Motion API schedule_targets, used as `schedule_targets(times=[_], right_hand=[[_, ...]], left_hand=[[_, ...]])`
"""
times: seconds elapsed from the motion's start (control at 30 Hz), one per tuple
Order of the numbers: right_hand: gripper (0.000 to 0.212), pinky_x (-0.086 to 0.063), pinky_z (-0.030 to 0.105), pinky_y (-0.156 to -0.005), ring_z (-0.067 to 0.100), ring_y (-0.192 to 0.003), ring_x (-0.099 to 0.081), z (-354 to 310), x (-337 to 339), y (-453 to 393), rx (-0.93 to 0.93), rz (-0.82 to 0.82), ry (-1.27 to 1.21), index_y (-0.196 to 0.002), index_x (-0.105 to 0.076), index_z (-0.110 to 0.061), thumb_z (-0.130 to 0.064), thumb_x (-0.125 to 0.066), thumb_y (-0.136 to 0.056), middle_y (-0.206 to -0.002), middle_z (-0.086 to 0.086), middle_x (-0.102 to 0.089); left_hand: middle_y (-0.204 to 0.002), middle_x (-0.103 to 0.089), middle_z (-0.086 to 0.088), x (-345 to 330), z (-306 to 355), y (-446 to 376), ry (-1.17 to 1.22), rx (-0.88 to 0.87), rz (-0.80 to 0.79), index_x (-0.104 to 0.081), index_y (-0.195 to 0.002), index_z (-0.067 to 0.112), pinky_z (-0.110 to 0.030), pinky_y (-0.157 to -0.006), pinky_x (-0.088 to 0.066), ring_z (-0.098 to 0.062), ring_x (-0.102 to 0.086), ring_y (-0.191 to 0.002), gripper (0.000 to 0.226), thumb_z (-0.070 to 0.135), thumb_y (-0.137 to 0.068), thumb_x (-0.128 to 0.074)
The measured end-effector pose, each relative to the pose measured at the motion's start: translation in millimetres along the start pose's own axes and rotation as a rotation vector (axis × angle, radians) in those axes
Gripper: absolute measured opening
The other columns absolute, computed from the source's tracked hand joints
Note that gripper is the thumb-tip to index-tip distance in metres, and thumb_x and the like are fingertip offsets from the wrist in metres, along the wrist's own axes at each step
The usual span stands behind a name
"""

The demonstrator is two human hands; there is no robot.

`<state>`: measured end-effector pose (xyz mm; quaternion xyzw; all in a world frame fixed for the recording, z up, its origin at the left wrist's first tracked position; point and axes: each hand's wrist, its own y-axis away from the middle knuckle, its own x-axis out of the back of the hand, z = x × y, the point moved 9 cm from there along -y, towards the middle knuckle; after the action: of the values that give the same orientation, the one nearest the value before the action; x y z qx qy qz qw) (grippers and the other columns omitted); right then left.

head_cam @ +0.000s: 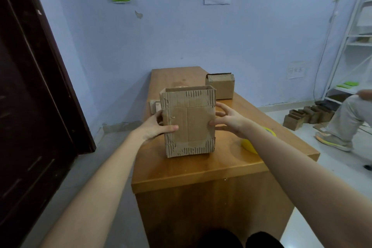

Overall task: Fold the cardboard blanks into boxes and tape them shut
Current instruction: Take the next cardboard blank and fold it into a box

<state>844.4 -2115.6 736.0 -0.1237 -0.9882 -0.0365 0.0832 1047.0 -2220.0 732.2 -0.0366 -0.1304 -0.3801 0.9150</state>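
A worn cardboard box [189,123] stands upright on the wooden table [201,165], its top open. Old tape marks and torn corrugated patches show on its near face. My left hand [156,127] grips the box's left edge, thumb across the near face and fingers behind. At the right edge my right hand [227,120] touches the box with spread, bent fingers, thumb on the near face. A yellow tape roll [250,145] lies on the table, partly hidden under my right forearm.
A second cardboard box [220,85] stands farther back on the table. Small cardboard pieces [155,105] lie behind the held box at the left. Several folded boxes [308,116] sit on the floor by a seated person's leg [342,121]. A white shelf [354,46] stands at right, a dark door [30,86] at left.
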Motion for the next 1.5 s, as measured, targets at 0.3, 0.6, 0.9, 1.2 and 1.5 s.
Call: schedule_targets(times=[0.3,0.6,0.9,1.2,1.5], right_hand=[[0.109,-0.043,0.035,-0.100,0.023,-0.135,-0.037,-3.6,-9.2,-2.0,0.089,-0.085,0.187,-0.151,-0.009,-0.031,-0.025,-0.082,-0.069,-0.150,0.001,-0.033],[0.105,-0.040,0.042,-0.106,0.019,-0.132,-0.039,4.5,-8.8,0.4,0.186,-0.089,0.259,-0.147,-0.021,-0.032,-0.044,-0.081,-0.062,-0.144,-0.006,-0.039],[0.081,-0.045,0.029,-0.096,0.005,-0.129,-0.042,-40.4,1.0,16.9,0.452,0.021,0.335,-0.141,-0.028,-0.046,-0.042,-0.075,-0.076,-0.139,-0.019,-0.045],[0.080,-0.046,0.019,-0.090,-0.002,-0.126,-0.043,-37.7,-4.4,14.9,0.507,0.038,0.319,-0.142,-0.022,-0.051,-0.045,-0.070,-0.079,-0.135,-0.029,-0.045],[0.057,-0.041,0.016,-0.098,-0.004,-0.126,-0.038,-38.6,-15.3,11.6,0.600,0.049,0.402,-0.134,-0.042,-0.030,-0.046,-0.061,-0.083,-0.140,-0.007,-0.042]], left_hand=[[-0.140,-0.047,0.001,-3.7,-4.1,12.8,-0.196,-0.016,0.038,-0.032,-0.143,0.025,-0.042,-0.111,-0.033,-0.018,-0.043,-0.129,0.123,0.057,-0.038,-0.087],[-0.145,-0.041,-0.001,-4.9,-5.2,15.1,-0.206,-0.048,0.100,-0.023,-0.146,0.024,-0.039,-0.109,-0.033,-0.020,-0.039,-0.133,0.098,0.026,-0.067,-0.081],[-0.152,-0.028,-0.001,1.2,11.3,11.1,-0.292,-0.070,0.094,0.005,-0.149,0.035,-0.041,-0.110,-0.034,-0.018,-0.037,-0.133,0.136,0.059,-0.046,-0.081],[-0.152,-0.028,0.001,0.6,37.6,15.2,-0.204,-0.293,0.264,-0.009,-0.150,0.029,0.002,-0.070,-0.041,-0.004,-0.037,-0.118,0.100,0.018,-0.075,-0.075],[-0.153,-0.025,0.009,-3.2,41.8,24.9,-0.179,-0.399,0.257,-0.009,-0.130,0.066,-0.012,-0.087,-0.046,-0.006,-0.037,-0.126,0.096,0.063,-0.058,-0.074]])
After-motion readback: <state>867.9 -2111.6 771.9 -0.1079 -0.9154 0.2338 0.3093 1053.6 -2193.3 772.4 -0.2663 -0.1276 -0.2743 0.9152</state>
